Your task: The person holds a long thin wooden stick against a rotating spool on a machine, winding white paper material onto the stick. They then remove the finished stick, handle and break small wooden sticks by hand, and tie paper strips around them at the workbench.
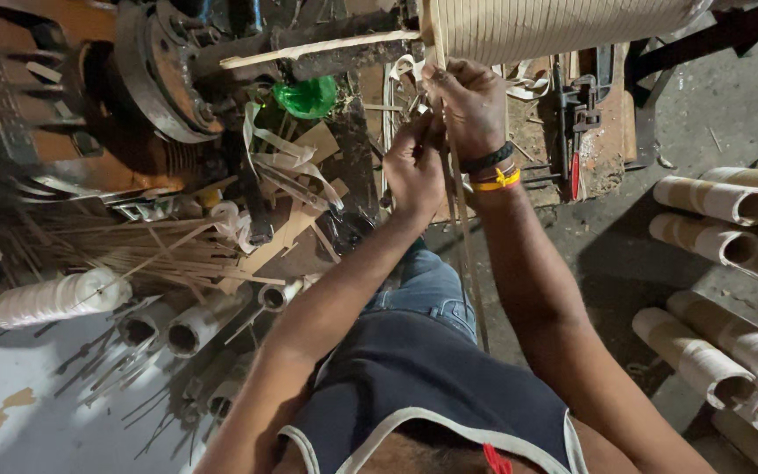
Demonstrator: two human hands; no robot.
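Beneath our chin, both arms reach far: our left hand point(414, 167) and right hand point(467, 101) pinch a thin pale strip point(465, 237) under the ribbed roll point(563, 26); cardboard tubes point(712, 200) lie right.

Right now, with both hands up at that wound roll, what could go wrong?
1. The thin strip pinched by the right hand and left hand may snap or cut fingers if pulled hard.
2. Both hands work close to the wound roll and rusty wheel; a turn could catch them.
3. Loose tubes on the floor might trip.
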